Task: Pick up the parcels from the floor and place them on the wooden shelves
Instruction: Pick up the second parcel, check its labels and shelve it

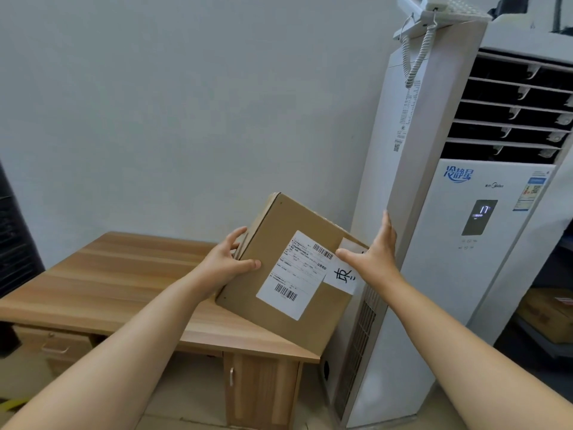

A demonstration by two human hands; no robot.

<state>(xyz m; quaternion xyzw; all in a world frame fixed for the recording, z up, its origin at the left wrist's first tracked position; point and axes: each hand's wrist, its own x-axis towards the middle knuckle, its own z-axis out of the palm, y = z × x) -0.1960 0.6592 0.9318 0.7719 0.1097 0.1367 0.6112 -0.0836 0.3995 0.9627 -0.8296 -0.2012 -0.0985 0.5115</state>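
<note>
Box [291,268] tilted above desk [102,274]. Left hand [226,262] and right hand [375,252] clamp opposite sides. Looks stiff, light; smooth cardboard may slip; hold low edges.

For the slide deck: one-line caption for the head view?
Both hands, left hand and right hand, hold a tilted cardboard parcel above a wooden desk, beside a floor-standing air conditioner.

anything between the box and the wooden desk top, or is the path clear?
Nothing visible blocks it. The box is held tilted by the left hand and right hand over the right end of the desk, whose top looks bare. The air conditioner stands close on the right.
</note>
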